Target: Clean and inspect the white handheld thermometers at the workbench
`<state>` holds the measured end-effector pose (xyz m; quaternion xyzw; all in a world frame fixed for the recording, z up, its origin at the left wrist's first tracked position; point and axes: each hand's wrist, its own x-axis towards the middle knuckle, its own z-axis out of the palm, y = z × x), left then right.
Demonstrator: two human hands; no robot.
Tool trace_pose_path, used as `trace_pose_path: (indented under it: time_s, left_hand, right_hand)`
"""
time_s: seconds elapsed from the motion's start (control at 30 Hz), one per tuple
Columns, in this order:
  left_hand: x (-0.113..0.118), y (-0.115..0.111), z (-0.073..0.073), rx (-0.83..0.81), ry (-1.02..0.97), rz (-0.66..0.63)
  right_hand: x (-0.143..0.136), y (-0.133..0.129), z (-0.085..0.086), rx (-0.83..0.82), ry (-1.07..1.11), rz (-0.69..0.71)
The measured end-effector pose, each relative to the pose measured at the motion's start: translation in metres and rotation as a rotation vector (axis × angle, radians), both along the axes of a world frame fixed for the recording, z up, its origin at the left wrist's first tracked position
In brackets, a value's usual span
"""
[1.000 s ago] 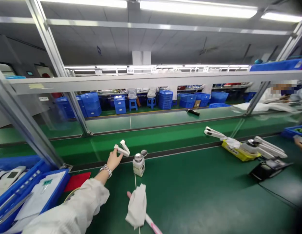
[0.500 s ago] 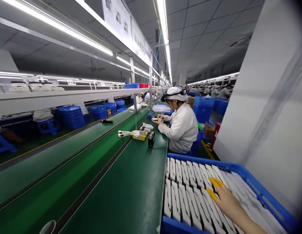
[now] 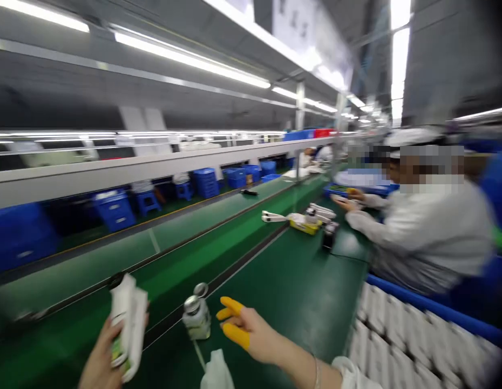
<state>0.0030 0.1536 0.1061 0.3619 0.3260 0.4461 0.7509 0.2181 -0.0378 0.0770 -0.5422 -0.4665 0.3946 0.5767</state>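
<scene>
**Left hand grips a white device; right hand open over the belt**

Head view: The frame is smeared by motion, so fine detail is lost. At about 7 o'clock the left hand [image 3: 100, 359] is closed around a white device [image 3: 127, 324], held upright and slightly tilted above the green bench [image 3: 291, 292]. The right hand [image 3: 251, 335], at about 6 o'clock, holds nothing; its fingers are spread, with yellow finger cots [image 3: 233, 322] on the tips. In my judgement a firm grip low on the body, keeping the free hand off the casing, would handle the device well.

Between the two hands stands a small bottle [image 3: 197, 317], its metal lid open. It is near enough to be knocked over. A white cloth [image 3: 215, 373] lies just below it. At 4 o'clock a blue tray [image 3: 437, 313] holds rows of white parts. At 2 o'clock a co-worker [image 3: 421, 232] in white sits at the bench, with a yellow tray [image 3: 304, 225] and more white devices at 1 o'clock, well apart.
</scene>
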Motion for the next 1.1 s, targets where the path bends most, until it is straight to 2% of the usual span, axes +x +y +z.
trace_pose_path:
  time_s: [0.03, 0.1, 0.2, 0.33, 0.4, 0.57, 0.73, 0.93, 1.1]
  left_hand:
    - [-0.006, -0.010, 0.005, 0.011, -0.056, 0.037]
    - [-0.006, -0.028, 0.015, 0.066, -0.229, 0.079]
    - [0.007, -0.045, 0.021, 0.114, -0.309, 0.115]
    - [0.013, -0.046, 0.017, 0.091, -0.277, 0.131]
    - [0.013, -0.042, 0.018, 0.083, -0.308, 0.115]
    - [0.013, -0.038, 0.029, 0.098, -0.439, 0.110]
    - [0.011, -0.040, 0.031, 0.103, -0.353, 0.095]
    - [0.013, -0.039, 0.027, 0.010, -0.377, 0.110]
    - [0.015, -0.043, 0.027, 0.131, -0.222, 0.113]
  right_hand:
    - [-0.019, 0.021, 0.005, -0.032, 0.046, 0.151]
    - [-0.052, 0.054, 0.012, -0.069, 0.154, 0.321]
    - [-0.085, 0.083, 0.019, -0.024, 0.252, 0.402]
    - [-0.094, 0.099, 0.025, 0.155, 0.335, 0.466]
    - [-0.088, 0.102, 0.029, 0.162, 0.392, 0.443]
    - [-0.071, 0.101, 0.031, 0.044, 0.414, 0.269]
    - [-0.067, 0.094, 0.028, 0.071, 0.497, 0.132]
    - [-0.060, 0.096, 0.032, 0.089, 0.555, 0.120]
    - [-0.060, 0.097, 0.039, 0.097, 0.633, 0.119]
